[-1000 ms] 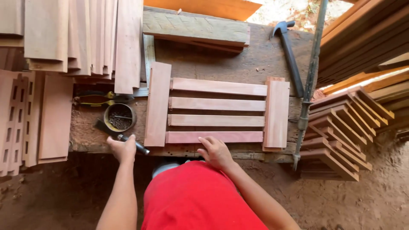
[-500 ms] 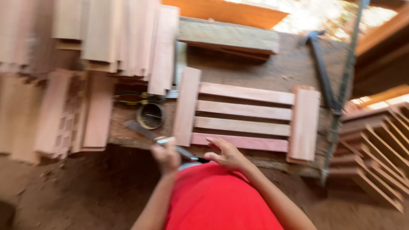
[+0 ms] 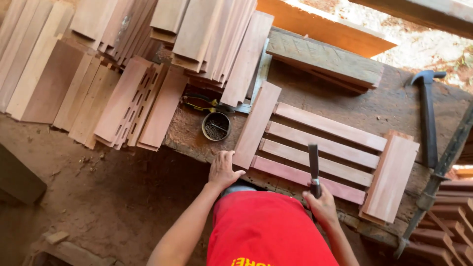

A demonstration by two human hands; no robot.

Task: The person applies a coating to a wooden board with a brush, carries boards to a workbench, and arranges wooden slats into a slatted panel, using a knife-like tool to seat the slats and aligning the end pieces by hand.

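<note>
- Head view, hands: left hand (image 3: 222, 170) lies on the near edge of the workbench (image 3: 394, 106), fingers loosely together and flat, thumb out toward the bottom corner of the left end board (image 3: 256, 125); right hand (image 3: 322, 207) is closed round the handle of a dark tool (image 3: 313, 170), fingers wrapped tight, its head pointing up over the slats
- Head view, work: slatted panel (image 3: 322, 148) lies flat on the bench, near the front edge; four slats run between the two end boards; the lowest, reddish slat sits just beside the tool head
- Head view, surroundings: round tin of nails (image 3: 216, 126) just left of the panel; claw hammer (image 3: 427, 118) lies well apart at the right; stacked boards (image 3: 123, 98) lean off the left side
- Judgement, doing it well: left hand likely should pin the end board itself, not just the bench edge, so the panel does not slide; keep the thumb clear of the strike line; bring the tool down square over a slat-and-board joint; cannot tell whether a nail is already set there
</note>
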